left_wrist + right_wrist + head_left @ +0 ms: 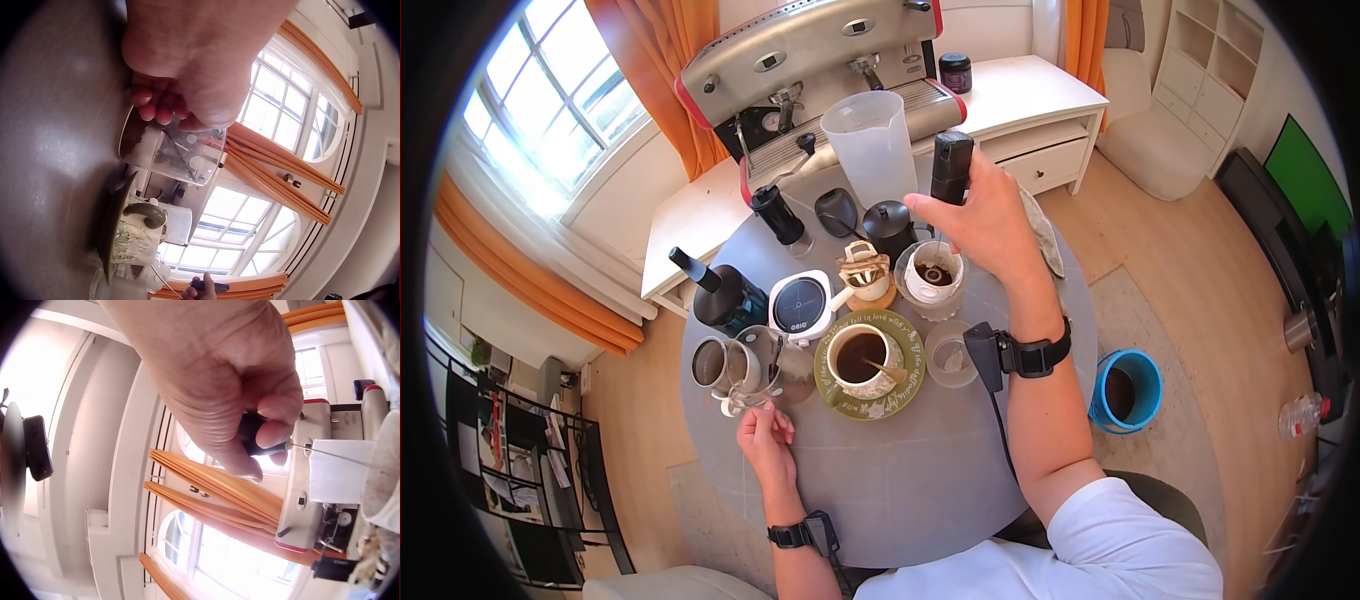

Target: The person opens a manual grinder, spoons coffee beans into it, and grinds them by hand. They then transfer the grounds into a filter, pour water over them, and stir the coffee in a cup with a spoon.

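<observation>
At the far left of the table stands a dark bottle (735,302) with a tapered top; I can make out no writing on it. Just right of it come several glasses, among them a clear jug (203,156). The left hand (768,440) rests at the near side of these, its fingers loosely bent in towards the palm and holding nothing that shows; whether the fingertips touch the jug I cannot tell.

Next is a white scale (803,304) with a round dark top and front lettering that seems to read "OBIC". Right of it, a green saucer (840,402) carries white words round its rim, including "fall in love with"; a patterned cup (860,388) of brown liquid stands on it, a spoon (890,372) leaning inside. Behind are a drip bag (863,260) over a small cup, a tall translucent pitcher (868,145) and a black pot (888,230).

Further right, a white cup (946,290) with dark liquid sits inside a clear bowl (908,290). Above it is a black frother (951,170), its thin rod reaching down into the white cup. The right hand (990,215) grips the frother's handle, fingers and thumb bent closely round it.
</observation>
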A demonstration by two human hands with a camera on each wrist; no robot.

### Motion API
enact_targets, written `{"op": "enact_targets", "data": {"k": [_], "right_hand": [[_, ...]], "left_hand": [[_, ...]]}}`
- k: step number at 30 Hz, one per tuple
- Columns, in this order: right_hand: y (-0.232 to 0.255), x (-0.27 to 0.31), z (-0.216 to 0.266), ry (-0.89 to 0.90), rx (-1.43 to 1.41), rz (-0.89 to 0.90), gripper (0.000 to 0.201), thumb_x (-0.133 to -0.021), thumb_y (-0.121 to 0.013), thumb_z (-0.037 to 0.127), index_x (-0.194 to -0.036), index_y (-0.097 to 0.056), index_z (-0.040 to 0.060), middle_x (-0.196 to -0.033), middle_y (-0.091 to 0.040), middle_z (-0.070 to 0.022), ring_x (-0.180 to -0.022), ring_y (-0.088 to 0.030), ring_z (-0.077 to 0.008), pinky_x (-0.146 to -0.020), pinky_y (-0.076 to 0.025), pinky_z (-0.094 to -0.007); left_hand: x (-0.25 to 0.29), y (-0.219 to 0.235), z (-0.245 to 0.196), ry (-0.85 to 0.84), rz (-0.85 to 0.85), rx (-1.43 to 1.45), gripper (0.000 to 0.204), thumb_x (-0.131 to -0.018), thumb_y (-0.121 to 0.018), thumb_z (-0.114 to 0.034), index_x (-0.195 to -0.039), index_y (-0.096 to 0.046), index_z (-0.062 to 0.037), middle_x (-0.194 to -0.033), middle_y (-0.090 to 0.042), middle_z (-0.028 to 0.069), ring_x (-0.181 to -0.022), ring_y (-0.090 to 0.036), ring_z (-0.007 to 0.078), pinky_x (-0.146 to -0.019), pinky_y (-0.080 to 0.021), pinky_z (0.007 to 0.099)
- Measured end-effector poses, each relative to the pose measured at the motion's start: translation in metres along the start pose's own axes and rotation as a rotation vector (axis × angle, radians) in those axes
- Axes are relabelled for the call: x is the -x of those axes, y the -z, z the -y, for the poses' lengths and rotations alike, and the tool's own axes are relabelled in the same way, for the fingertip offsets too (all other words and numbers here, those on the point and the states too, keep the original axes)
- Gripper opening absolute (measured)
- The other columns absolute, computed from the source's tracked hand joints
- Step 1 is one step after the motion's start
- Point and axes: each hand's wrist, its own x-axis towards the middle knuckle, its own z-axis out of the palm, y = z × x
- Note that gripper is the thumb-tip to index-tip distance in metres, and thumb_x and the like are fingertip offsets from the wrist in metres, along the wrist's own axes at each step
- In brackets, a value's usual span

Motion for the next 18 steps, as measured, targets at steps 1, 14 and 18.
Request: {"op": "enact_targets", "data": {"k": [1,14,18], "right_hand": [[0.0001,0.0000,0.0005,-0.004,0.013,-0.001,0.049,-0.080,-0.086,0.023,-0.118,-0.067,0.0010,-0.094,-0.077,-0.0204,-0.087,-0.077,-0.0357,-0.080,-0.060,-0.0415],[-0.0008,-0.0012,0.0014,-0.045,0.020,0.006,0.054,-0.086,-0.085,0.040,-0.115,-0.067,-0.0014,-0.088,-0.076,-0.0189,-0.080,-0.076,-0.0313,-0.076,-0.059,-0.0405],[-0.0015,-0.0009,0.0005,-0.034,0.016,0.002,0.053,-0.086,-0.086,0.039,-0.115,-0.067,-0.0010,-0.088,-0.076,-0.0187,-0.080,-0.076,-0.0312,-0.076,-0.059,-0.0403]], "left_hand": [[0.0003,-0.0003,-0.0004,0.000,0.001,-0.001,0.032,-0.105,-0.063,-0.011,-0.076,-0.052,-0.0092,-0.069,-0.055,0.0030,-0.059,-0.053,0.0128,-0.050,-0.040,0.0259],[0.0020,-0.0035,-0.0036,0.010,-0.009,-0.014,0.030,-0.106,-0.062,-0.011,-0.077,-0.054,-0.0086,-0.069,-0.055,0.0027,-0.060,-0.054,0.0123,-0.051,-0.040,0.0255],[0.0019,-0.0025,-0.0027,0.011,-0.007,-0.008,0.030,-0.106,-0.062,-0.011,-0.077,-0.054,-0.0088,-0.070,-0.055,0.0027,-0.060,-0.054,0.0121,-0.051,-0.040,0.0253]]}}
